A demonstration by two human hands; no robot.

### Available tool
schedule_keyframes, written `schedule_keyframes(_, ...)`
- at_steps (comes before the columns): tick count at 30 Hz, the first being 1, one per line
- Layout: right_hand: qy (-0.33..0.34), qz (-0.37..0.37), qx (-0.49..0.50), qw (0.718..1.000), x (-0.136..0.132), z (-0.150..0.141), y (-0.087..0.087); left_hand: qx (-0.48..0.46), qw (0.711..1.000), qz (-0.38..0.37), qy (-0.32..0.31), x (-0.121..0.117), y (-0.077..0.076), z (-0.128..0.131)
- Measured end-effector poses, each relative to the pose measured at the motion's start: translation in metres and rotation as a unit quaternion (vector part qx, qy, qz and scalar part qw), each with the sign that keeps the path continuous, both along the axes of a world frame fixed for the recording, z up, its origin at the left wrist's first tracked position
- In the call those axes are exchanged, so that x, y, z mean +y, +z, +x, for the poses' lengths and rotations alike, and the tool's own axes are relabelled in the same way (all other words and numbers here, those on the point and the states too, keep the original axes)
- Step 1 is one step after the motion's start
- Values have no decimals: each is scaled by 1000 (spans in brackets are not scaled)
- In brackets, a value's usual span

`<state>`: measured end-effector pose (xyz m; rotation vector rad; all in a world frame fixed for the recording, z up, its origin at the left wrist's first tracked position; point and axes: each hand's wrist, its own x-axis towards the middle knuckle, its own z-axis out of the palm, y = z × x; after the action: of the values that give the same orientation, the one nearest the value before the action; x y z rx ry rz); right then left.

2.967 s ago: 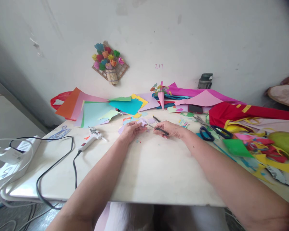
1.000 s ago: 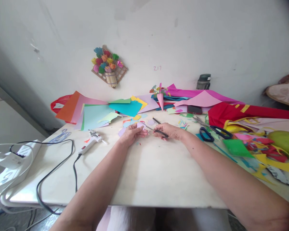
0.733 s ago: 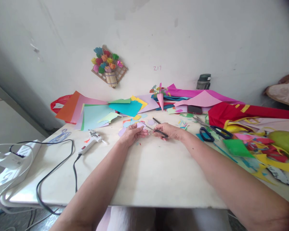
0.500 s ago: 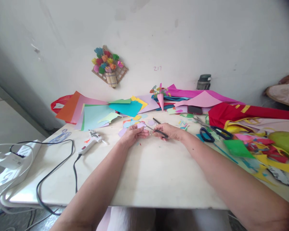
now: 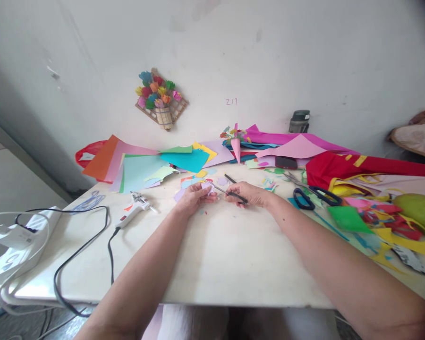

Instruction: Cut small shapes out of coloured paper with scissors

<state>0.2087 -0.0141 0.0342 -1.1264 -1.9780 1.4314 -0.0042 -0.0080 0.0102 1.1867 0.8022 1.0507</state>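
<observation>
Pinched in my left hand (image 5: 195,198) is a small piece of pale lilac paper (image 5: 208,188). My right hand (image 5: 247,194) grips dark-handled scissors (image 5: 238,197), their blades pointing left toward the lilac paper. One handle loop stands away from the fingers, so the blades look parted; whether they touch the paper I cannot make out. Just beyond my hands lie cut paper pieces in lilac, orange, blue and yellow (image 5: 201,174). Tiny scraps dot the table below my left hand.
A white glue gun (image 5: 131,212) with a black cord lies left, near a power strip (image 5: 24,255). Coloured sheets (image 5: 141,170) line the back, beside a pink paper cone of flowers (image 5: 236,148). At right are larger scissors (image 5: 317,196), paper scraps (image 5: 386,217) and red cloth (image 5: 340,167).
Both hands stay in nearly the same place. The lilac paper and the scissors' blades have shifted only slightly between my fingers.
</observation>
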Motion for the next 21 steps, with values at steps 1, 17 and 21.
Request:
schedule_keyframes(1,2,-2,2,1000,0,0,0,0,1000,-3,-3,0,0,0)
schedule_keyframes(17,-19,-6,-3,1000,-4,-3,3,-19,999,-15,-24,-1,0,1)
schedule_keyframes(21,-22,-1,-9,1000,-5,-4,5,-16,999,-13,-30,-2,0,1)
